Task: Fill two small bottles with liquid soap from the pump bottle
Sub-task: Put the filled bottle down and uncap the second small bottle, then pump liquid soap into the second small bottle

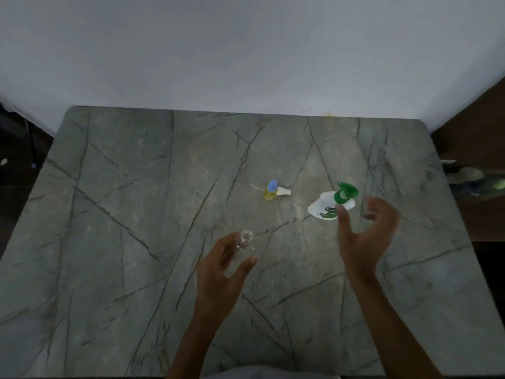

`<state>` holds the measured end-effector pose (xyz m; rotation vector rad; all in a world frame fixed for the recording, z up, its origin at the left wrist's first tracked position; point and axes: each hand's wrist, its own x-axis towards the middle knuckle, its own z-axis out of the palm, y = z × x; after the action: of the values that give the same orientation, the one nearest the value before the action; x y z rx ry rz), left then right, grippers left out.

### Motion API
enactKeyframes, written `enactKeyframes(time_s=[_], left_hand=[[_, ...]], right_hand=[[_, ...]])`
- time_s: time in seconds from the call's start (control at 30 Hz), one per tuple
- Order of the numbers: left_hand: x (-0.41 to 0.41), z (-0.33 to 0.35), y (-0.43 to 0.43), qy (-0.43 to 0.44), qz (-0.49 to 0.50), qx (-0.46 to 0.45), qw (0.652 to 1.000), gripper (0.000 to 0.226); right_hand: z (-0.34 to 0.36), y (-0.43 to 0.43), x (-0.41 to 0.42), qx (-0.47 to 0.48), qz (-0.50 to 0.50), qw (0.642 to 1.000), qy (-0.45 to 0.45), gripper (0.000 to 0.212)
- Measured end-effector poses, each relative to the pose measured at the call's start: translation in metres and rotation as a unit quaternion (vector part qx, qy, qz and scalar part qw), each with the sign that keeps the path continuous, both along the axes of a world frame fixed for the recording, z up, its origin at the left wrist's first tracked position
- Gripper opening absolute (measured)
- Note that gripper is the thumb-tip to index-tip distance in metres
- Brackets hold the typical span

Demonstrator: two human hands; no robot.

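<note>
A small clear bottle [246, 240] with no cap stands on the marble table [136, 214], near the middle. My left hand [222, 266] curves round it, fingers at its left side and thumb just in front. Further back stands a second small bottle [270, 191] holding yellow liquid, with a blue cap. The white pump bottle [323, 206] with a green pump head [346, 192] is at the right. My right hand [363, 236] hovers beside the pump bottle with fingers spread, one fingertip close to its label, holding nothing; it is blurred.
A small white spray top [284, 191] with a thin tube lies behind the yellow bottle. A white wall runs along the table's far edge. Dark furniture with some blurred items [475, 179] stands past the right edge.
</note>
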<state>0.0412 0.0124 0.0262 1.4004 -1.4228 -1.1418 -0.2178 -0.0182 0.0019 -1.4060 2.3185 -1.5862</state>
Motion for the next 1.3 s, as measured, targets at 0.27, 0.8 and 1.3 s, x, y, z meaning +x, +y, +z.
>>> enactKeyframes(time_s=[0.27,0.8,1.3], left_hand=[[-0.025,0.004,0.014,0.026,0.003,0.015,1.000,0.044],[-0.136,-0.056,-0.064,-0.174,-0.301,-0.114,0.931,0.049],[-0.153,-0.077,-0.068,-0.196,-0.269,-0.128,0.934,0.058]], right_hand=[[-0.030,-0.035,-0.065,0.167,0.197,0.960,-0.106,0.073],[-0.015,-0.046,-0.073,0.117,0.250,0.961,0.027,0.033],[-0.035,-0.050,-0.103,0.167,0.376,0.911,0.019,0.061]])
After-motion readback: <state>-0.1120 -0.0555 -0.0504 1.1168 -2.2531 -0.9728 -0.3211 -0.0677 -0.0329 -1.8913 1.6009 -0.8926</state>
